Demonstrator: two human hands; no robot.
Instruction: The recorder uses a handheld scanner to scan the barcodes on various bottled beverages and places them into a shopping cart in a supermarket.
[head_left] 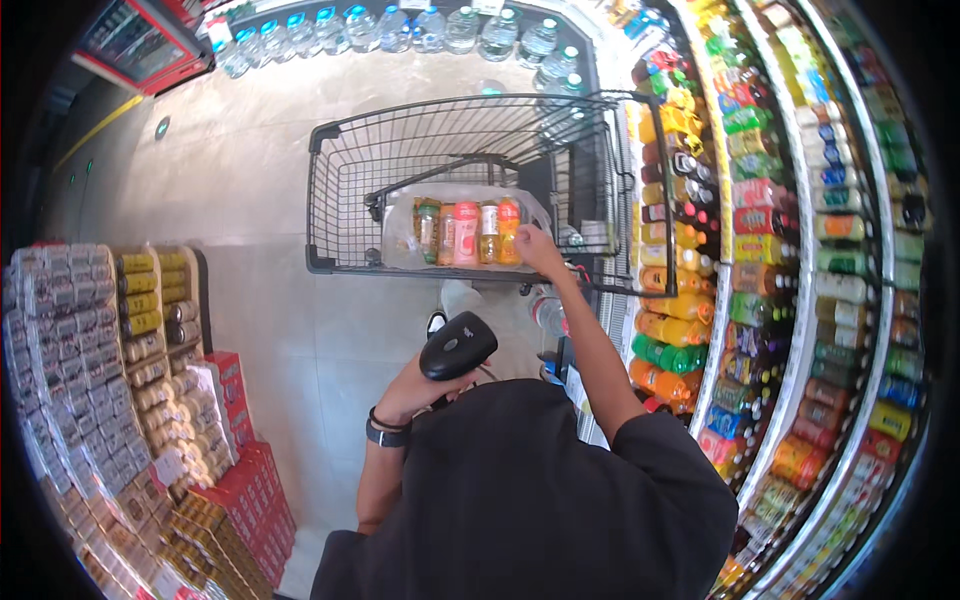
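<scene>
Left grip (398, 392): wrapped round a black scanner (460, 345), which I judge stiff and light; long axis slants up-right. Bottles (466, 235): in a translucent bag (398, 238), cart's (319, 264) near side; long axes forward; likely firm, slippery; take mid-body. Right grip (540, 252): at the orange bottle (508, 217); I cannot tell whether grasping.

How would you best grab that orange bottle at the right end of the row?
Probably around its body, coming from the right. The orange bottle has an amber one close against its left, leaving little room there, while no other bottle flanks it on the right. That is also the side where the right grip is.
</scene>
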